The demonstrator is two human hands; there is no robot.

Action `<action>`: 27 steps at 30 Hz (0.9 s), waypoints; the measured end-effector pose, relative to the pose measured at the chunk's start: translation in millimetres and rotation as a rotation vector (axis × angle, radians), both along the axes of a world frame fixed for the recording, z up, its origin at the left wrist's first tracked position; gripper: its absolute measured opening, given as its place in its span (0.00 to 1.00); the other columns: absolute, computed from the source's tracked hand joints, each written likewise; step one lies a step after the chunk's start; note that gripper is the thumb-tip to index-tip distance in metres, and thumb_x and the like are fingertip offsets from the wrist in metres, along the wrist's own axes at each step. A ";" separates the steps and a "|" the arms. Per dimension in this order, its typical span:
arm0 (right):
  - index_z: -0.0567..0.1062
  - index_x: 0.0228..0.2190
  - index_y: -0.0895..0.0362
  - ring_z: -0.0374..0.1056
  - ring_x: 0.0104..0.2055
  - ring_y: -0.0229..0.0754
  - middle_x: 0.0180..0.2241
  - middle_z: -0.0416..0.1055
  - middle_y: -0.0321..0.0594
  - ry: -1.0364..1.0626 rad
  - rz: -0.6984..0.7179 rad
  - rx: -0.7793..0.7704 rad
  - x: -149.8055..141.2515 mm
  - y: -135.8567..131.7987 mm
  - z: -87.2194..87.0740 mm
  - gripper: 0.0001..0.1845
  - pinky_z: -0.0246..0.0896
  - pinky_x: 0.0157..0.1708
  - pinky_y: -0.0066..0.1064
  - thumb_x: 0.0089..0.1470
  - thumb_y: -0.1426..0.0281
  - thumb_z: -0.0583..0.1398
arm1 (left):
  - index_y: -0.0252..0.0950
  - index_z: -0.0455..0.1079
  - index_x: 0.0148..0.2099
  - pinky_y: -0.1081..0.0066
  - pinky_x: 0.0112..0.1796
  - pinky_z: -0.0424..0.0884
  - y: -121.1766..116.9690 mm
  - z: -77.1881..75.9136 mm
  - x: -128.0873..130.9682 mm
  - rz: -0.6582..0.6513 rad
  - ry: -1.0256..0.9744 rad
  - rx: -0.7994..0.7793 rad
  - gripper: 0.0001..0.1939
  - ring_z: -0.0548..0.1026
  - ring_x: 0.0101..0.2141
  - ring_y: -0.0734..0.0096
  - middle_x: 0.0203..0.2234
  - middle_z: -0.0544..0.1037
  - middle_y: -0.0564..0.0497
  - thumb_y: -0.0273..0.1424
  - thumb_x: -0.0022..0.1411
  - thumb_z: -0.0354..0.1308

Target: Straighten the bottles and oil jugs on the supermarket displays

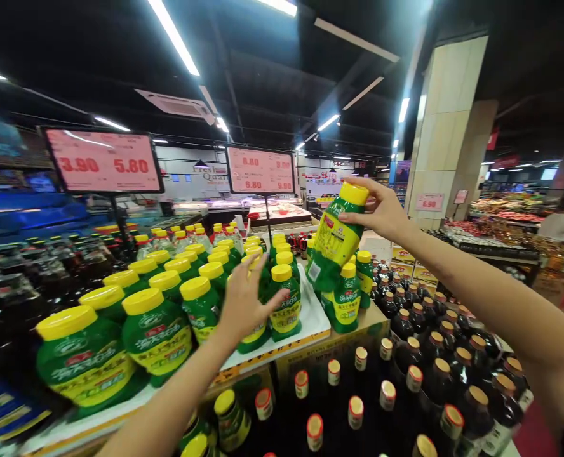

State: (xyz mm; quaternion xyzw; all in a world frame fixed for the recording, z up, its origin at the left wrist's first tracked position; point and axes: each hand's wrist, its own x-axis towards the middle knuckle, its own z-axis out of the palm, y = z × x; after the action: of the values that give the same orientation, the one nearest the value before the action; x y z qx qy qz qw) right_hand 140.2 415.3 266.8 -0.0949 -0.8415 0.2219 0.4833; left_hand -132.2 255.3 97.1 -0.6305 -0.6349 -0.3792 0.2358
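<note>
My right hand (377, 212) grips a green squeeze bottle (335, 238) with a yellow cap and yellow label near its top. The bottle is tilted and held above other bottles of the same kind, one of them a small green bottle (347, 298) just below it. My left hand (248, 295) is spread, fingers apart, over the rows of green bottles. Close to its thumb stands a green bottle (286, 301) on the white tray (317, 311). Larger green bottles (155, 333) with yellow caps fill the left of the display.
Dark bottles with light caps (355, 412) stand in front and to the right. More dark bottles (6, 292) are at the far left. Two pink price signs (103, 158) rise on posts behind the bottles. A tiled pillar (446, 127) and a person (559, 222) are farther off.
</note>
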 end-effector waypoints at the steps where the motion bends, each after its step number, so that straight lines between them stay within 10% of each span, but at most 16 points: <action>1: 0.74 0.56 0.52 0.70 0.53 0.51 0.54 0.71 0.43 -0.015 0.021 -0.061 12.0 -18.9 -2.2 0.38 0.72 0.51 0.49 0.43 0.61 0.73 | 0.34 0.52 0.71 0.50 0.63 0.57 -2.2 -0.4 35.5 -0.129 -0.055 -0.018 0.46 0.60 0.64 0.48 0.65 0.61 0.36 0.56 0.61 0.58; 3: 0.76 0.55 0.54 0.71 0.51 0.51 0.53 0.72 0.44 -0.060 0.035 -0.146 29.5 -56.6 -7.9 0.38 0.72 0.51 0.50 0.41 0.61 0.74 | 0.35 0.47 0.71 0.48 0.62 0.59 -8.3 -2.9 105.2 -0.336 -0.198 -0.095 0.56 0.59 0.65 0.45 0.65 0.60 0.34 0.59 0.52 0.65; 7: 0.76 0.55 0.52 0.69 0.54 0.53 0.56 0.71 0.43 -0.172 -0.027 -0.150 53.4 -124.5 -13.3 0.39 0.68 0.55 0.52 0.41 0.62 0.75 | 0.35 0.45 0.67 0.53 0.50 0.73 -26.1 -11.7 191.0 -0.330 -0.662 -0.046 0.55 0.73 0.53 0.49 0.56 0.68 0.34 0.49 0.47 0.71; 12: 0.61 0.66 0.44 0.65 0.59 0.53 0.61 0.65 0.42 -0.167 0.064 -0.318 82.6 -164.2 -15.6 0.53 0.64 0.58 0.51 0.42 0.56 0.74 | 0.35 0.53 0.63 0.49 0.53 0.71 -56.1 -23.5 188.1 -0.535 -0.711 0.001 0.50 0.74 0.51 0.49 0.51 0.71 0.38 0.44 0.43 0.72; 19: 0.73 0.52 0.58 0.69 0.56 0.59 0.50 0.74 0.51 0.059 0.614 -0.768 83.3 -170.6 -85.4 0.56 0.70 0.51 0.46 0.25 0.38 0.71 | 0.33 0.62 0.61 0.47 0.47 0.75 -87.6 -31.0 203.1 -1.493 -0.820 -0.703 0.45 0.76 0.48 0.44 0.48 0.75 0.32 0.56 0.49 0.65; 23: 0.76 0.41 0.58 0.76 0.40 0.52 0.37 0.78 0.46 0.201 0.505 -0.938 93.0 -148.2 -110.1 0.40 0.74 0.40 0.41 0.31 0.44 0.72 | 0.34 0.62 0.63 0.49 0.54 0.72 -77.0 1.6 212.8 -1.273 -0.832 -0.946 0.47 0.74 0.54 0.46 0.55 0.73 0.36 0.51 0.46 0.70; 27: 0.75 0.38 0.57 0.76 0.36 0.47 0.37 0.79 0.44 0.323 0.162 -0.884 109.5 -80.5 -117.5 0.31 0.73 0.39 0.39 0.40 0.48 0.70 | 0.40 0.64 0.63 0.50 0.60 0.67 -79.2 32.4 186.5 -0.672 -0.863 -0.656 0.41 0.68 0.61 0.50 0.63 0.67 0.42 0.55 0.53 0.64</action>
State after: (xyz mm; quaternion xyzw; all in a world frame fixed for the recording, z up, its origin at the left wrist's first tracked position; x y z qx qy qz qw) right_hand 249.7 334.8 149.4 -0.1898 -0.5851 0.6076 0.5025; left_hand 54.3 176.1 129.5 -0.6252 -0.5235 -0.4381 -0.3784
